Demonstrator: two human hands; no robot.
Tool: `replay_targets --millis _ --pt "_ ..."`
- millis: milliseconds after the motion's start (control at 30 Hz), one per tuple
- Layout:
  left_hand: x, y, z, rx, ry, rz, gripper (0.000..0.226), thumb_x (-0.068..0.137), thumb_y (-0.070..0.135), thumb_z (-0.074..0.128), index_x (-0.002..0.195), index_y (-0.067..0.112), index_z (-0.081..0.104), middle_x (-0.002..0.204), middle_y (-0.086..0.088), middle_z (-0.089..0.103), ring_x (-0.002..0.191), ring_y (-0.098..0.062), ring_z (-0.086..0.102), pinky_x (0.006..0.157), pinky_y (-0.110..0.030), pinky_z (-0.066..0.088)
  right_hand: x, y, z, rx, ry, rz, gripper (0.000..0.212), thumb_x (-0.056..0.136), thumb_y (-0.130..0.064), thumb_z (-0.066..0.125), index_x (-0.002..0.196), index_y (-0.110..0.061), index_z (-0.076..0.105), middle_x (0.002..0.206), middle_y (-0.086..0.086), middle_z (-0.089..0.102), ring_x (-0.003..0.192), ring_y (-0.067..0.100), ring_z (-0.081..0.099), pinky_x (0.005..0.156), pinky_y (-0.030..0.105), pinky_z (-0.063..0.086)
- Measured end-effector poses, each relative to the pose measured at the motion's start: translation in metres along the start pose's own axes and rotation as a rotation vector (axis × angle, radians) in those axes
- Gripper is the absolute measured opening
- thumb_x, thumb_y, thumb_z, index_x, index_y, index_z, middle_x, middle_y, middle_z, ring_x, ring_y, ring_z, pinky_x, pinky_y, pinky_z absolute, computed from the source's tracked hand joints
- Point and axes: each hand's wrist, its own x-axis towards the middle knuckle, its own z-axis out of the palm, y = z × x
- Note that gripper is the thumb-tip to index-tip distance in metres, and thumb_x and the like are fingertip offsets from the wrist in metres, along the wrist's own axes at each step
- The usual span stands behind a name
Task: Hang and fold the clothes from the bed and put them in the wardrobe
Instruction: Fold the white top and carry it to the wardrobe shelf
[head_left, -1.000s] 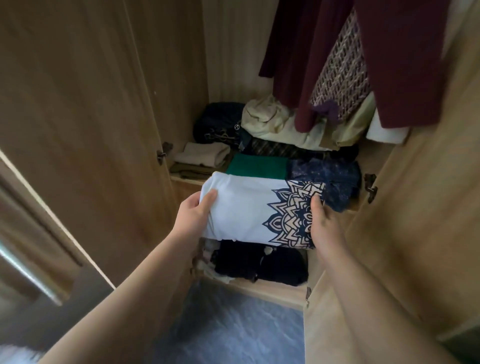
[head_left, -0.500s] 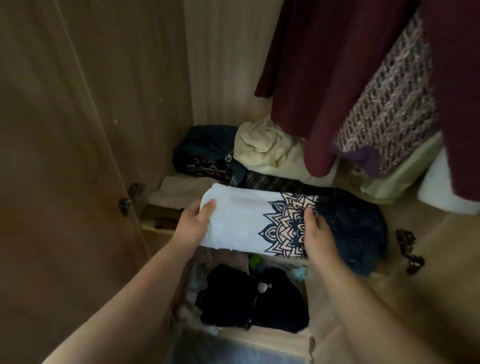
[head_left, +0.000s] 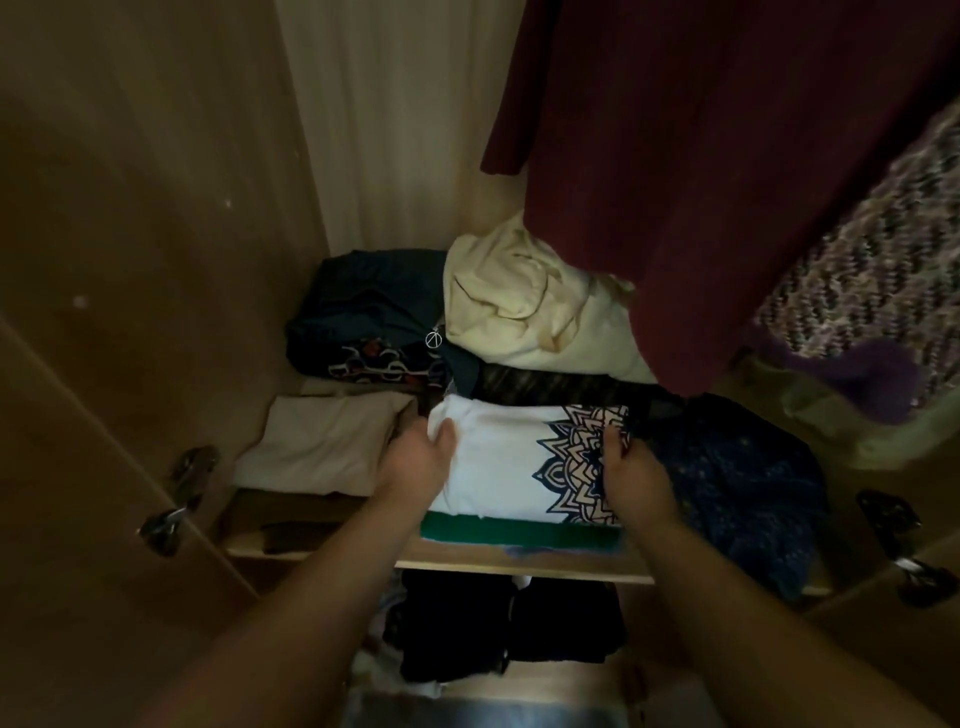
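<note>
A folded white shirt with a dark mandala print (head_left: 509, 462) lies on top of a folded green garment (head_left: 514, 535) on the wardrobe shelf (head_left: 519, 564). My left hand (head_left: 415, 462) grips the shirt's left end, thumb on top. My right hand (head_left: 631, 470) holds its right end over the print. Both arms reach in from the bottom of the view.
A beige folded cloth (head_left: 322, 441) lies left of the shirt, a dark blue patterned one (head_left: 737, 483) to the right. Cream (head_left: 524, 306) and dark garments are piled behind. A maroon garment (head_left: 727, 171) hangs above. Black clothes (head_left: 509, 629) fill the lower shelf. Door hinges (head_left: 176, 499) flank the opening.
The shirt has gone from held in front of the shelf to resting on the green garment on the shelf. My head has moved closer into the wardrobe.
</note>
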Motion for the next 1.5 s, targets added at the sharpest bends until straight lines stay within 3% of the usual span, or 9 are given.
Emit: replay_targets --millis 133,300,433,533,600,767,1100,1267,1500 --pt "0.002 -0.002 0.011 0.197 0.078 0.064 0.042 0.102 0.046 0.041 0.122 0.01 0.05 0.102 -0.015 0.068 0.088 -0.032 0.066 0.076 -0.038 0.053 0.005 0.011 0.01 -0.133 0.079 -0.009 0.059 0.101 -0.054 0.034 0.114 -0.002 0.06 0.111 0.024 0.067 0.101 0.039 0.063 0.08 0.04 0.049" --pt "0.013 0.007 0.003 0.138 0.247 0.46 0.04 0.095 0.022 0.055 0.133 0.009 0.052 0.128 -0.012 0.057 0.119 -0.029 0.052 0.099 -0.044 0.047 0.01 -0.003 0.003 -0.008 0.166 -0.109 0.05 0.101 -0.048 0.041 0.128 -0.006 0.05 0.123 0.019 0.057 0.111 0.037 0.056 0.087 0.042 0.047" --pt "-0.001 0.034 0.005 0.21 0.214 0.75 0.05 0.098 0.032 0.043 0.143 0.011 0.049 0.147 -0.011 0.05 0.141 -0.029 0.038 0.118 -0.045 0.031 -0.009 -0.012 -0.015 -0.154 0.339 -0.565 0.044 0.101 -0.035 0.042 0.137 -0.009 0.048 0.135 0.013 0.05 0.127 0.029 0.044 0.106 0.041 0.037" --pt "-0.012 0.039 0.027 0.437 0.058 0.755 0.064 0.099 0.056 0.025 0.157 0.029 0.026 0.163 -0.005 0.027 0.152 -0.027 0.015 0.123 -0.052 0.013 -0.009 -0.007 -0.008 -0.46 0.198 -0.866 0.051 0.1 -0.038 0.039 0.144 -0.013 0.047 0.15 0.01 0.044 0.141 0.029 0.034 0.117 0.044 0.029" --pt "-0.011 0.028 0.041 0.522 -0.032 0.686 0.069 0.096 0.065 0.014 0.159 0.035 0.015 0.166 -0.004 0.017 0.154 -0.027 0.007 0.123 -0.053 0.004 -0.005 0.004 0.005 -0.617 0.079 -0.849 0.058 0.102 -0.048 0.032 0.151 -0.017 0.038 0.157 0.01 0.034 0.146 0.03 0.028 0.119 0.047 0.024" --pt "-0.006 0.02 0.058 0.573 -0.05 0.599 0.066 0.095 0.067 0.024 0.154 0.039 0.03 0.161 -0.003 0.034 0.148 -0.037 0.027 0.118 -0.06 0.018 0.006 0.026 0.028 -0.569 -0.05 -0.658 0.068 0.098 -0.059 0.02 0.156 -0.026 0.023 0.163 0.011 0.021 0.15 0.031 0.02 0.122 0.045 0.018" --pt "0.0 0.018 0.072 0.572 -0.069 0.567 0.066 0.094 0.067 0.022 0.155 0.042 0.025 0.163 -0.001 0.029 0.149 -0.034 0.021 0.119 -0.06 0.011 0.008 0.02 0.029 -0.543 -0.154 -0.519 0.079 0.087 -0.065 0.011 0.156 -0.029 0.021 0.164 0.005 0.017 0.151 0.025 0.013 0.123 0.042 0.014" --pt "-0.002 0.029 0.055 0.604 -0.199 0.565 0.067 0.097 0.066 0.019 0.158 0.04 0.008 0.167 0.0 0.011 0.152 -0.03 0.006 0.121 -0.057 -0.001 0.0 0.013 0.017 -0.562 -0.187 -0.598 0.089 0.093 -0.072 0.002 0.152 -0.015 0.035 0.159 0.016 0.03 0.146 0.036 0.027 0.119 0.05 0.024" --pt "-0.042 0.054 0.008 0.546 -0.125 0.59 0.064 0.102 0.056 0.026 0.159 0.032 0.009 0.167 -0.003 0.012 0.154 -0.028 0.001 0.122 -0.054 -0.002 -0.039 -0.009 -0.037 -0.525 -0.016 -0.655 0.065 0.099 -0.039 0.043 0.157 -0.015 0.022 0.163 0.007 0.021 0.151 0.026 0.012 0.122 0.043 0.017"
